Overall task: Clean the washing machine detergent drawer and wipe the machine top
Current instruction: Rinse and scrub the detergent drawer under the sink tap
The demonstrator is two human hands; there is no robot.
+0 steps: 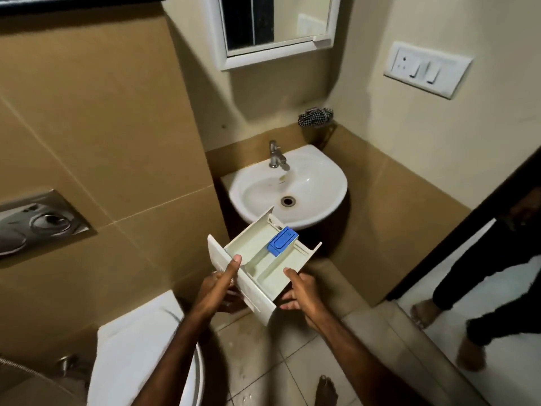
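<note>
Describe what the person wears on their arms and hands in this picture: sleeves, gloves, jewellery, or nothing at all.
Both forearms are bare as far as the picture shows; no sleeve reaches into view. The left hand and right hand wear no gloves. No watch, bracelet or ring can be seen on either wrist or on the fingers that show.

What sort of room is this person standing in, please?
Most likely a small bathroom. A basin with a tap sits in the corner under a mirror cabinet, and a toilet stands at lower left below a flush plate. Both hands hold the drawer before the basin.
</note>
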